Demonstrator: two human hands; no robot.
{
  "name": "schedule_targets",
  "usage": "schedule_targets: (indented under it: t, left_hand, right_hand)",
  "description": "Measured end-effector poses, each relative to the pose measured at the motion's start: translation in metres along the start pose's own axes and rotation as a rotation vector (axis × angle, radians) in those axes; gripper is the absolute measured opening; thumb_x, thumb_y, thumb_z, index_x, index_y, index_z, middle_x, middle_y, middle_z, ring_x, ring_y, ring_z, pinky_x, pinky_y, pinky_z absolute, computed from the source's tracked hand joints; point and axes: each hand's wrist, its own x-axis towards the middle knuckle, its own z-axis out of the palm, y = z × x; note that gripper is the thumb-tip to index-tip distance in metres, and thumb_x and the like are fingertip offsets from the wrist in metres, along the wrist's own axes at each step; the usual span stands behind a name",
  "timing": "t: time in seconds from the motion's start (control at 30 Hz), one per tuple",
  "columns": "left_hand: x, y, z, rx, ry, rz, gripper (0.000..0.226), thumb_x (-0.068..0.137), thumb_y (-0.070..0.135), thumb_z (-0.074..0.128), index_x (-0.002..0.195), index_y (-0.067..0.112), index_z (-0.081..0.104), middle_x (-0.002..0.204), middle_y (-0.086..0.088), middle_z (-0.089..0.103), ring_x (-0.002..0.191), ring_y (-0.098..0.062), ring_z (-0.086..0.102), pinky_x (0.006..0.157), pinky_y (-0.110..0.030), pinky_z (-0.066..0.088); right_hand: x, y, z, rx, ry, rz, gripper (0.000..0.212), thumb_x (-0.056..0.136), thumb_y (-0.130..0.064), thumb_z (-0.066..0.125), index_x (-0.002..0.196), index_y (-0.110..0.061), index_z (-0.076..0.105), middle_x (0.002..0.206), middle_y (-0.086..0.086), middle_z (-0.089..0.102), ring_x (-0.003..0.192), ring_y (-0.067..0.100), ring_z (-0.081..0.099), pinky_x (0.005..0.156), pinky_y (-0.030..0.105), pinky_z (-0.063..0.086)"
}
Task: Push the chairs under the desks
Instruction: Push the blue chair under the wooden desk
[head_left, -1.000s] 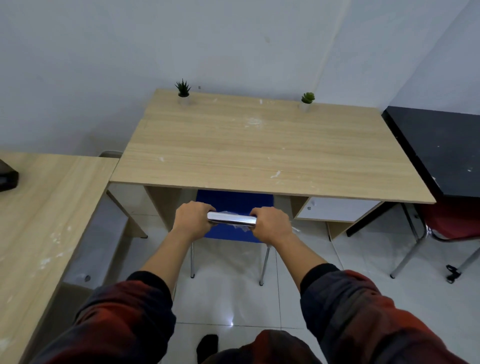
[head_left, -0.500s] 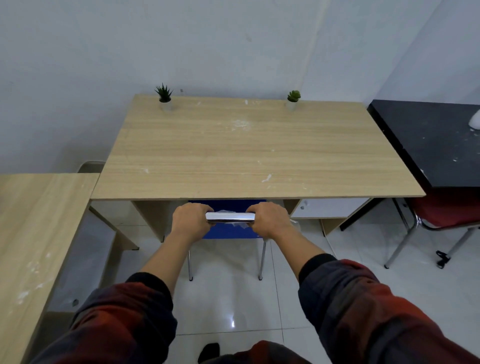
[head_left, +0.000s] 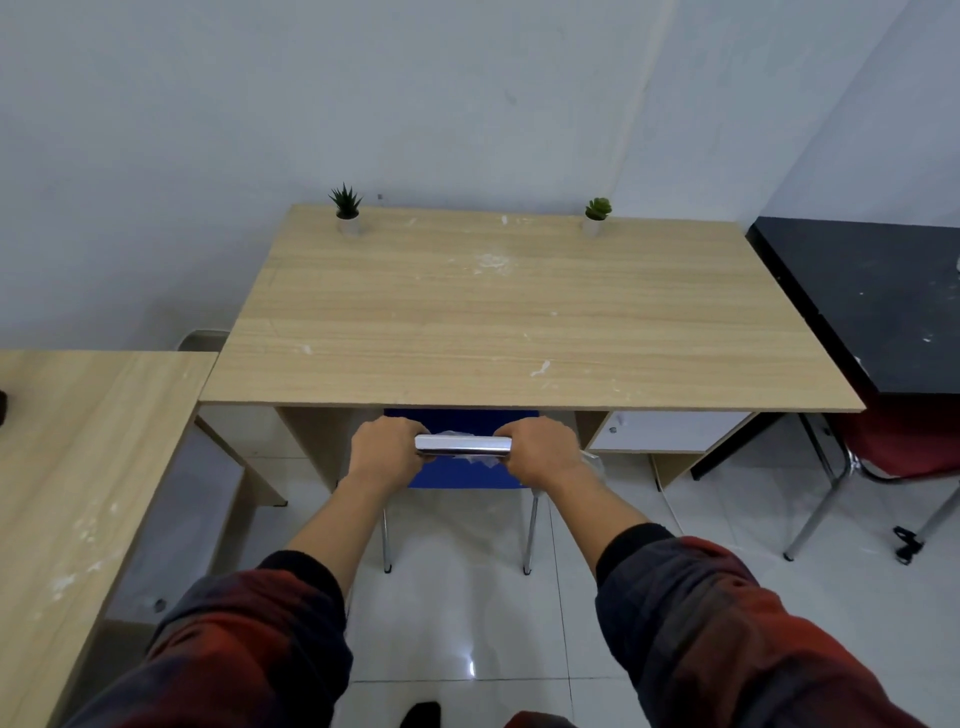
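A blue chair (head_left: 462, 473) with a chrome top rail (head_left: 462, 444) and chrome legs stands at the front edge of the light wooden desk (head_left: 519, 312), its seat mostly hidden under the desktop. My left hand (head_left: 387, 449) grips the rail's left end and my right hand (head_left: 543, 452) grips its right end. A red chair (head_left: 904, 447) with chrome legs sits partly under the black desk (head_left: 872, 291) on the right.
Two small potted plants (head_left: 347, 208) (head_left: 596, 214) stand at the desk's back edge by the wall. Another wooden desk (head_left: 78, 493) runs along the left. A white drawer unit (head_left: 670, 431) is under the middle desk's right side. The floor is glossy white tile.
The blue chair has slid forward further under the wooden desk, with both hands still on its rail. More of the seat is now hidden by the desktop.
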Motion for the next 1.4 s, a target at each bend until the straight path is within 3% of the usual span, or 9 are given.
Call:
schedule_targets:
  t: [0.23, 0.5, 0.9, 1.17, 1.27, 1.4]
  left_hand:
    - [0.006, 0.01, 0.003, 0.018, 0.028, -0.01, 0.025, 0.091, 0.037, 0.063, 0.115, 0.034, 0.069, 0.099, 0.004, 0.072, 0.092, -0.019, 0.066, 0.068, -0.026, 0.039]
    - [0.003, 0.005, 0.0, -0.002, -0.013, -0.01, 0.025, 0.091, 0.04, 0.063, 0.115, 0.034, 0.068, 0.098, 0.006, 0.071, 0.09, -0.017, 0.065, 0.069, -0.026, 0.041]
    - [-0.007, -0.008, 0.003, 0.016, -0.015, 0.081, 0.024, 0.09, 0.044, 0.062, 0.109, 0.032, 0.07, 0.095, 0.006, 0.071, 0.085, -0.016, 0.065, 0.064, -0.027, 0.04]
    - [-0.006, -0.013, 0.0, 0.013, -0.062, 0.107, 0.019, 0.09, 0.041, 0.062, 0.104, 0.033, 0.071, 0.091, 0.007, 0.069, 0.082, -0.016, 0.064, 0.065, -0.029, 0.049]
    - [-0.004, -0.016, -0.003, -0.009, -0.094, 0.092, 0.021, 0.089, 0.041, 0.064, 0.108, 0.033, 0.069, 0.095, 0.007, 0.069, 0.086, -0.017, 0.064, 0.07, -0.031, 0.05]
    - [-0.009, -0.012, -0.002, 0.007, -0.087, 0.077, 0.048, 0.083, 0.043, 0.071, 0.127, 0.03, 0.057, 0.125, 0.001, 0.055, 0.117, -0.024, 0.05, 0.092, -0.039, 0.045]
  right_hand:
    - [0.004, 0.011, -0.007, -0.006, -0.006, -0.021, 0.024, 0.086, -0.026, 0.062, 0.105, -0.039, 0.068, 0.077, -0.011, 0.057, 0.071, 0.014, 0.056, 0.059, 0.028, 0.04]
    - [-0.001, 0.004, -0.011, -0.011, -0.04, -0.004, 0.026, 0.088, -0.032, 0.062, 0.113, -0.039, 0.068, 0.09, -0.006, 0.069, 0.074, 0.016, 0.057, 0.062, 0.028, 0.043]
    - [-0.01, -0.009, -0.012, -0.002, -0.098, 0.042, 0.037, 0.087, -0.024, 0.061, 0.12, -0.039, 0.067, 0.097, -0.003, 0.07, 0.083, 0.019, 0.064, 0.072, 0.032, 0.052]
    - [-0.015, -0.015, -0.011, 0.003, -0.086, 0.039, 0.025, 0.09, -0.041, 0.063, 0.114, -0.037, 0.067, 0.099, -0.003, 0.07, 0.09, 0.02, 0.065, 0.078, 0.034, 0.051]
    - [-0.019, -0.02, -0.011, 0.03, -0.075, 0.074, 0.046, 0.087, -0.048, 0.065, 0.13, -0.034, 0.057, 0.116, 0.001, 0.065, 0.11, 0.025, 0.06, 0.091, 0.039, 0.046]
    - [-0.044, -0.021, -0.006, 0.086, -0.046, 0.151, 0.092, 0.082, -0.049, 0.07, 0.155, -0.028, 0.019, 0.152, 0.015, 0.028, 0.14, 0.037, 0.028, 0.113, 0.051, 0.026]
